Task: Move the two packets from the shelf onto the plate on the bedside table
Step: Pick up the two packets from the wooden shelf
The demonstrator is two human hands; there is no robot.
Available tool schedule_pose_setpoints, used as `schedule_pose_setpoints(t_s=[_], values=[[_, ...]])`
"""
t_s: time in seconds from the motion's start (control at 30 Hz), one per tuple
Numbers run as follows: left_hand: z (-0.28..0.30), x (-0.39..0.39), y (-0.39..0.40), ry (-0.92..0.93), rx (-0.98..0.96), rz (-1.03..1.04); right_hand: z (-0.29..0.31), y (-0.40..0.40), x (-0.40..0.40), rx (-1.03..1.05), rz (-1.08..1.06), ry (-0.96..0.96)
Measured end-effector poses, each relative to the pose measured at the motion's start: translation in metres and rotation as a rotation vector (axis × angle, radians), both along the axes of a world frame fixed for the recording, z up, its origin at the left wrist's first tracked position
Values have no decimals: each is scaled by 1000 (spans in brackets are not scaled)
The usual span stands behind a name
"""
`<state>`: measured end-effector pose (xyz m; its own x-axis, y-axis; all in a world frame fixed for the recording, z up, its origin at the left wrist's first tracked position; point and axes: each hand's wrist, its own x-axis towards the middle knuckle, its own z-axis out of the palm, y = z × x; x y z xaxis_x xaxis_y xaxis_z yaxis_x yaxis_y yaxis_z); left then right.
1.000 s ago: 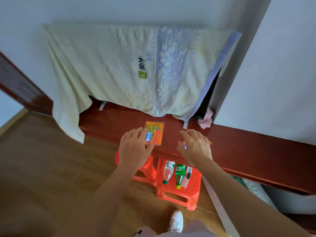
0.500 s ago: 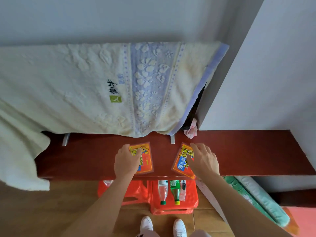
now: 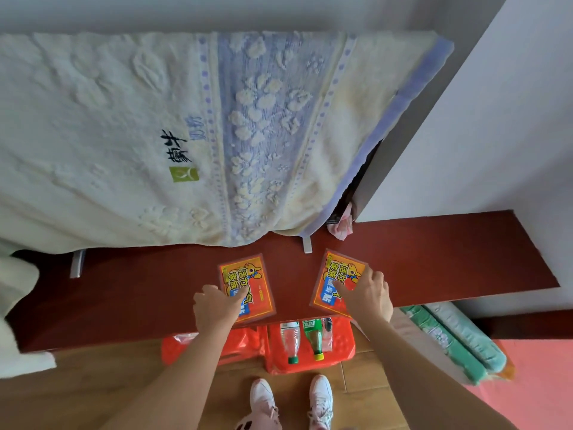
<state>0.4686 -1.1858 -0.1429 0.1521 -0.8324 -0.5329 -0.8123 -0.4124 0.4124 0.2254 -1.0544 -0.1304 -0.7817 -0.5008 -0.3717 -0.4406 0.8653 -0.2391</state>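
Observation:
Two orange-and-blue packets lie flat on the dark red shelf [image 3: 434,262]. The left packet [image 3: 251,280] and the right packet [image 3: 335,279] both overhang the shelf's front edge a little. My left hand [image 3: 217,311] has its fingers curled over the near left corner of the left packet. The fingers of my right hand [image 3: 369,296] lie across the right side of the right packet; its thumb is hidden. The plate and the bedside table are out of view.
A cream and blue towel [image 3: 155,135] hangs over something just behind the packets. Below the shelf, red plastic stools [image 3: 341,346] hold a few bottles [image 3: 291,339]. Rolled green mats [image 3: 449,339] lie at the right. My white shoes [image 3: 263,401] stand on the wooden floor.
Both hands have closed onto the packets and drawn them toward the shelf's front edge. My left hand has slid down to its packet's near corner.

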Motion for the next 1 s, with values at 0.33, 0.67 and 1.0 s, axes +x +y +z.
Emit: schedule_pose_setpoints(t_s=[0.33, 0.67, 1.0], values=[[2, -30, 13, -162, -63, 23, -20, -22, 17, 54, -356, -53], [-3, -41, 9, -84, -65, 84, -25, -34, 8, -64, -532, -225], [-14, -44, 3, 143, -15, 188, -30, -29, 9, -211, -406, -240]])
